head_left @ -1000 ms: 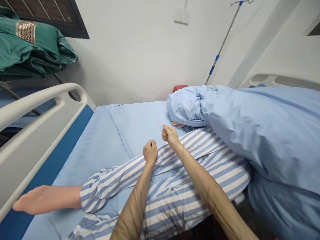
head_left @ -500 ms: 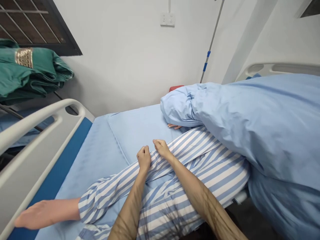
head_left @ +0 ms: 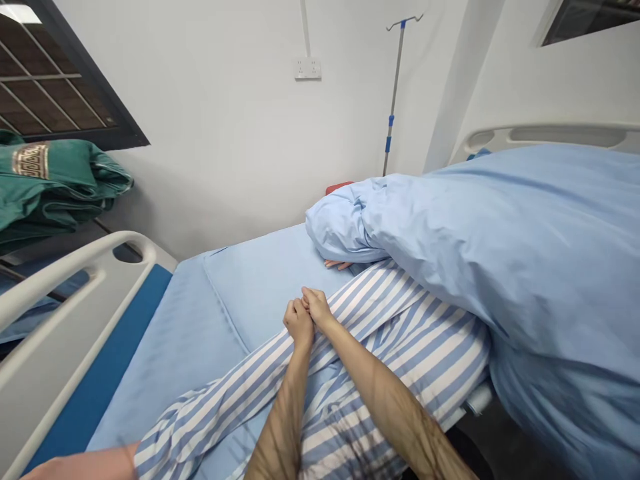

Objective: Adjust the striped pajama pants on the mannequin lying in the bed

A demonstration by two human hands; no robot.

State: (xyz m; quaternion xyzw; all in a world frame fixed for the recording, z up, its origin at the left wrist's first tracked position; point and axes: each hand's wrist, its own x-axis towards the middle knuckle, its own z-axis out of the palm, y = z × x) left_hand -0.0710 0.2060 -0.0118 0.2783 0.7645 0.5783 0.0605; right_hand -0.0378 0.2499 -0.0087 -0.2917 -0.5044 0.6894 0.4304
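Both my hands are closed and meet over the far edge of a striped trouser leg (head_left: 260,367) on a lying figure. My left hand (head_left: 299,320) is a fist with its knuckles up. My right hand (head_left: 317,308) touches it from the right, its fingers curled towards the left hand. Whatever the fingers hold, if anything, is hidden. From the trouser cuff at lower left comes a smooth pinkish lower leg (head_left: 90,463), cut by the frame's edge. A few pinkish fingertips (head_left: 337,265) show under the blue quilt (head_left: 450,227), which covers the upper body.
Under the figure is a light blue bed sheet (head_left: 250,280). A pale footboard (head_left: 65,320) rises at left, with folded green cloth (head_left: 65,180) beyond it. An IV pole (head_left: 395,93) stands by the wall at the back, and something red (head_left: 339,187) peeks out behind the quilt.
My two fists were slightly apart and have come together until they touch. The view has shifted, so the foot at lower left is cut off and the IV pole's top shows.
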